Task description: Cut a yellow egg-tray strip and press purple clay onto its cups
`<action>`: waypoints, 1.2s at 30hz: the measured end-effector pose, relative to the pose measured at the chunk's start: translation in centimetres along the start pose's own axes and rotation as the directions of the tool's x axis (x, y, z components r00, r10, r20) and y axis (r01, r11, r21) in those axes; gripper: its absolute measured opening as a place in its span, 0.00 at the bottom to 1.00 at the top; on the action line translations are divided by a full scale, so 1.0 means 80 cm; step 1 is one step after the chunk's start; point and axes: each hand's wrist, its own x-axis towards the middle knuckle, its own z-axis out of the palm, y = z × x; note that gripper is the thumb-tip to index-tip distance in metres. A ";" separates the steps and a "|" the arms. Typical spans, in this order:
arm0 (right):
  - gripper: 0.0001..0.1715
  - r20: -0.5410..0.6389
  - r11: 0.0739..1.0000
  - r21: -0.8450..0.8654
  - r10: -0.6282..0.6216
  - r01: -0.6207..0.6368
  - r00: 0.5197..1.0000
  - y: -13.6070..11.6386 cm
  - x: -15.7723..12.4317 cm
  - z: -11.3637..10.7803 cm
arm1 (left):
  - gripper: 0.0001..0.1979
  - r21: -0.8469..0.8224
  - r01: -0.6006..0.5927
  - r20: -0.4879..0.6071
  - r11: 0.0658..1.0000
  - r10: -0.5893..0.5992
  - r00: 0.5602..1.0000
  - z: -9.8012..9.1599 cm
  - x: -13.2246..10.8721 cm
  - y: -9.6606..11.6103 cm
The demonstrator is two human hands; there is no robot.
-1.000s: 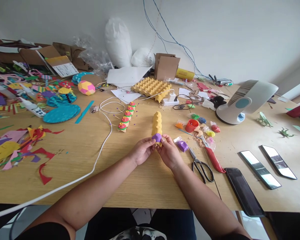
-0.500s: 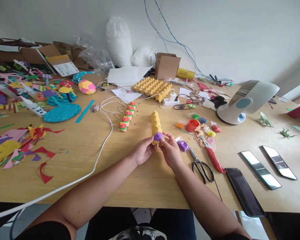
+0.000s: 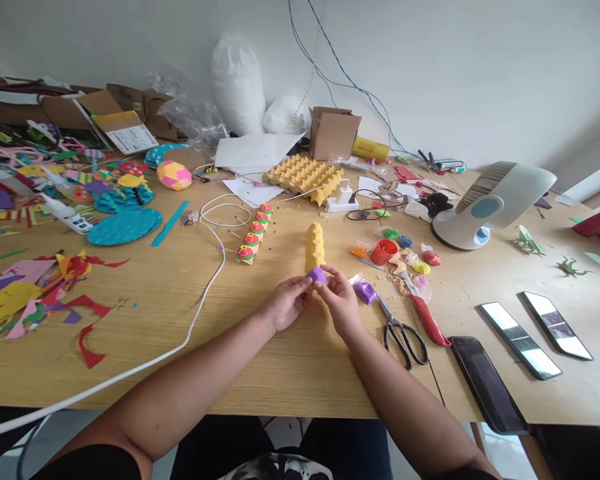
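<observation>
Both hands are closed around the near end of a yellow egg carton strip, which points away from me over the table. Purple modelling clay covers its nearest cup. My left hand grips that end from the left, its thumb against the clay. From the right, my right hand holds the same end, with thumb and fingers at the clay's edge. The fingertips under the strip are hidden. A packet of purple clay lies just right of my right hand. Further left sits a decorated strip with red and green cups.
Black-handled scissors, a red-handled knife and a phone lie to the right. Behind them stand a red cup and a white fan. A white cable crosses the left side. Yellow egg tray at the back.
The yellow strip has swung slightly, its far end shifting right so that it points straighter away from me. Both hands keep their hold, with small finger shifts around the purple clay.
</observation>
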 end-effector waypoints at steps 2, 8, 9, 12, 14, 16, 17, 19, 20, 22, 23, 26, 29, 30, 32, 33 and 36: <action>0.21 0.002 1.000 0.030 0.007 -0.007 1.000 0.001 0.000 0.000 | 0.09 0.002 -0.005 -0.004 1.000 0.005 1.000 0.000 0.000 -0.001; 0.17 0.000 0.987 -0.082 -0.137 0.136 0.991 0.008 0.002 -0.005 | 0.12 0.017 -0.013 0.060 1.000 0.012 0.998 0.003 -0.005 0.001; 0.17 0.005 0.984 -0.094 -0.149 0.149 0.989 0.010 0.003 -0.006 | 0.13 0.009 -0.018 0.073 1.000 0.017 0.997 0.003 -0.005 0.001; 0.17 0.010 0.981 -0.094 -0.169 0.169 0.986 0.011 0.001 -0.006 | 0.16 -0.021 -0.017 0.076 1.000 0.019 0.997 0.004 -0.005 0.002; 0.18 0.015 0.974 -0.120 -0.193 0.194 0.981 0.008 0.000 -0.005 | 0.16 -0.029 -0.010 0.071 1.000 0.012 0.997 0.003 -0.005 0.002; 0.17 0.024 0.957 -0.179 -0.228 0.229 0.973 0.004 -0.002 -0.005 | 0.14 -0.021 -0.014 0.076 1.000 0.016 0.997 0.002 -0.005 0.001; 0.16 0.027 0.945 -0.213 -0.247 0.247 0.969 0.001 -0.002 -0.004 | 0.13 -0.012 -0.021 0.083 1.000 0.022 0.996 0.001 -0.005 0.001; 0.16 0.033 0.923 -0.271 -0.274 0.272 0.961 -0.003 -0.003 -0.004 | 0.12 0.011 -0.037 0.103 0.999 0.036 0.994 0.000 -0.005 0.001; 0.15 0.035 0.917 -0.288 -0.280 0.278 0.959 -0.005 -0.003 -0.004 | 0.12 0.020 -0.043 0.111 0.999 0.040 0.993 0.000 -0.005 0.002; 0.16 0.049 0.917 -0.290 -0.272 0.274 0.961 -0.005 -0.003 -0.005 | 0.12 0.036 -0.050 0.123 0.998 0.045 0.991 0.000 -0.006 0.003; 0.17 0.058 0.926 -0.270 -0.259 0.265 0.964 -0.004 -0.004 -0.005 | 0.12 0.044 -0.054 0.128 0.998 0.048 0.991 0.000 -0.007 0.004; 0.15 0.080 0.982 -0.069 -0.170 0.176 0.982 0.001 -0.004 -0.003 | 0.11 0.083 -0.085 0.122 0.993 0.075 0.990 0.002 -0.007 0.006; 0.13 0.110 0.975 0.223 -0.050 0.024 0.993 0.005 -0.005 0.002 | 0.10 0.130 -0.117 0.099 0.985 0.105 0.990 0.003 -0.007 0.006; 0.14 0.122 0.959 0.284 -0.026 -0.010 0.992 0.005 -0.005 0.003 | 0.10 0.139 -0.123 0.098 0.983 0.110 0.989 0.004 -0.007 0.006; 0.17 0.128 0.941 0.336 -0.012 -0.032 0.992 0.004 -0.004 0.005 | 0.10 0.137 -0.121 0.106 0.983 0.107 0.989 0.004 -0.008 0.006; 0.17 0.122 0.941 0.337 -0.017 -0.025 0.992 0.003 -0.004 0.006 | 0.11 0.134 -0.114 0.109 0.984 0.100 0.989 0.005 -0.008 0.006; 0.19 0.104 0.961 0.274 -0.062 0.031 0.993 0.001 -0.004 0.006 | 0.10 0.133 -0.104 0.106 0.986 0.090 0.990 0.007 -0.009 0.007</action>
